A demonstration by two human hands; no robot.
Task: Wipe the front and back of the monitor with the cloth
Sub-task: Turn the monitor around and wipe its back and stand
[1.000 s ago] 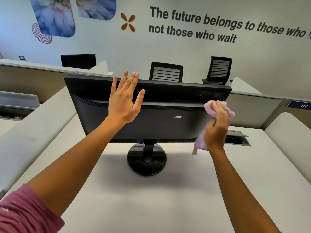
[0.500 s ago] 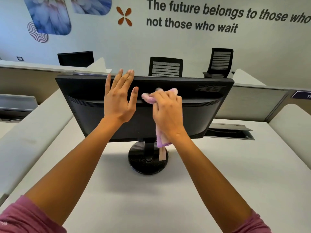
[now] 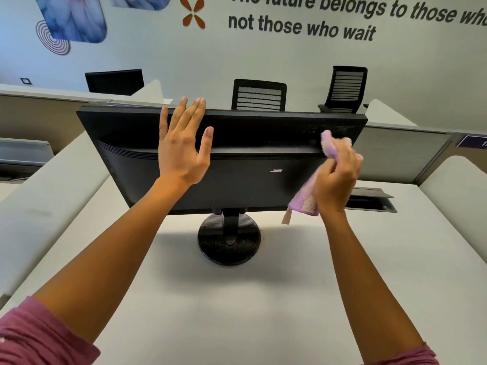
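Left hand (image 3: pixel 181 151) flat, open, bracing monitor (image 3: pixel 237 164) back; right hand (image 3: pixel 336 183) gripping cloth (image 3: pixel 333 147). Best: firm brace, overlapping strokes, reach corners.

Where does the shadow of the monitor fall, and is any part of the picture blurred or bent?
Head view: the monitor casts a soft shadow on the desk around its round base; the cloth looks slightly motion-blurred; wide-angle bending curves the wall text.

On the wall (image 3: pixel 263 56), "future belongs to those", "not those who wait"; monitor (image 3: pixel 237 180) markings unreadable
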